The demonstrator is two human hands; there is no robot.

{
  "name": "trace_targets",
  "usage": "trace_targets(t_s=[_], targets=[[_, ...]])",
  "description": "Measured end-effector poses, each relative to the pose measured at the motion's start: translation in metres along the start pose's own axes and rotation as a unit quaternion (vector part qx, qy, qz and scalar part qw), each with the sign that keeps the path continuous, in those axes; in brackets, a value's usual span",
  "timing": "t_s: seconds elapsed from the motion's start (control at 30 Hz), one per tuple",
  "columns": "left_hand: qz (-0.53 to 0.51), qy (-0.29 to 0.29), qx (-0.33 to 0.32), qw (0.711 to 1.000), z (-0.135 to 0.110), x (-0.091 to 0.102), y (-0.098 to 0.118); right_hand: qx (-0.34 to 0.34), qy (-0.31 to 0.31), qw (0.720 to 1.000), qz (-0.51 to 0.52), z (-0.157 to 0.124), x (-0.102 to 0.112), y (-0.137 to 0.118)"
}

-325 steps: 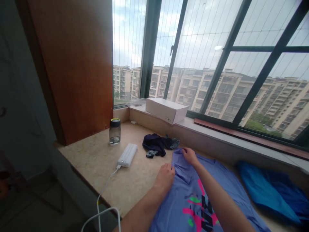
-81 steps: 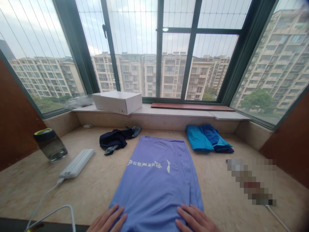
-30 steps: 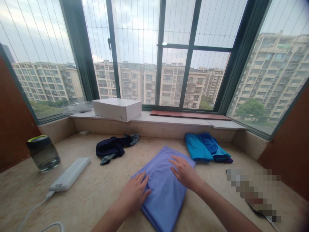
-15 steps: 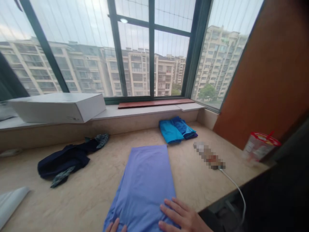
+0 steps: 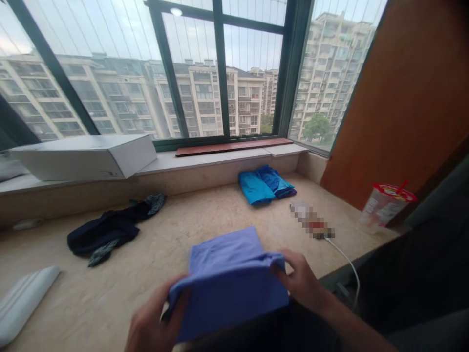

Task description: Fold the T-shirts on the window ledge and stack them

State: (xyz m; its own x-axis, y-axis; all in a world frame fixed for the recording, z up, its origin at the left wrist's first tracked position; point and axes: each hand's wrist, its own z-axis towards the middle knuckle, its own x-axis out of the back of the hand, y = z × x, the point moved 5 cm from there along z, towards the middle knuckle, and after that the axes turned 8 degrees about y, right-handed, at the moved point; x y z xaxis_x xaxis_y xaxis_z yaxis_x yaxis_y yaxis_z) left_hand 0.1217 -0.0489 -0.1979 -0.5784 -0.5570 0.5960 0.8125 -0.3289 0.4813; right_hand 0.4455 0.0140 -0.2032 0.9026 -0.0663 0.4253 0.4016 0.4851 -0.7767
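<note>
A periwinkle-blue folded garment [image 5: 230, 288] lies partly on the stone-patterned counter [image 5: 220, 210], its near part lifted up. My left hand [image 5: 157, 313] pinches the raised fold at its left end, thumb toward me. At the right end of the same fold, my right hand [image 5: 298, 278] grips the cloth between thumb and fingers. The garment's far part rests flat beyond the fold. What kind of garment it is cannot be made out. Behind it lies a folded stack of bright blue cloth [image 5: 256, 188].
Dark navy clothing [image 5: 106, 232] lies crumpled at the left, near a white padded object [image 5: 27, 300]. A white box [image 5: 88, 156] stands on the window ledge. To the right are a blurred-out item with a white cable [image 5: 346, 259] and a red-rimmed plastic cup [image 5: 386, 208].
Both hands have gone from lying flat on the blue garment to gripping its near part, which is now raised and bent up. The camera view has shifted slightly.
</note>
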Motion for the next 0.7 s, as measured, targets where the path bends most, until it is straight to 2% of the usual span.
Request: trace_targets(t_s=[0.07, 0.13, 0.2, 0.27, 0.33, 0.37, 0.43, 0.5, 0.6, 0.7], targets=[[0.039, -0.057, 0.067, 0.995, 0.037, -0.023, -0.004, -0.055, -0.035, 0.998, -0.015, 0.031, -0.011, 0.021], [0.104, -0.114, 0.086, 0.984, 0.064, -0.048, -0.013, -0.081, -0.073, 0.993, -0.038, 0.058, -0.027, 0.043], [0.162, -0.151, 0.052, 0.974, 0.074, -0.065, -0.02, -0.077, -0.072, 0.991, -0.077, 0.074, -0.038, 0.059], [0.17, -0.162, -0.016, 0.972, 0.071, -0.075, -0.021, -0.032, -0.032, 0.991, -0.128, 0.077, -0.04, 0.064], [0.135, -0.179, -0.097, 0.97, 0.06, -0.081, -0.018, 0.042, -0.017, 0.986, -0.163, 0.067, -0.04, 0.055], [0.115, -0.2, -0.133, 0.964, 0.053, -0.084, -0.017, 0.082, -0.042, 0.981, -0.17, 0.058, -0.042, 0.048], [0.099, -0.252, -0.171, 0.947, 0.043, -0.091, -0.019, 0.143, -0.146, 0.964, -0.168, 0.035, -0.047, 0.034], [0.111, -0.286, -0.177, 0.935, 0.04, -0.098, -0.024, 0.172, -0.249, 0.938, -0.168, 0.014, -0.05, 0.023], [0.147, -0.264, -0.202, 0.931, 0.044, -0.097, -0.022, 0.176, -0.318, 0.914, -0.181, -0.006, -0.043, 0.017], [0.151, -0.204, -0.268, 0.929, 0.037, -0.082, -0.001, 0.194, -0.316, 0.907, -0.199, -0.022, -0.034, 0.018]])
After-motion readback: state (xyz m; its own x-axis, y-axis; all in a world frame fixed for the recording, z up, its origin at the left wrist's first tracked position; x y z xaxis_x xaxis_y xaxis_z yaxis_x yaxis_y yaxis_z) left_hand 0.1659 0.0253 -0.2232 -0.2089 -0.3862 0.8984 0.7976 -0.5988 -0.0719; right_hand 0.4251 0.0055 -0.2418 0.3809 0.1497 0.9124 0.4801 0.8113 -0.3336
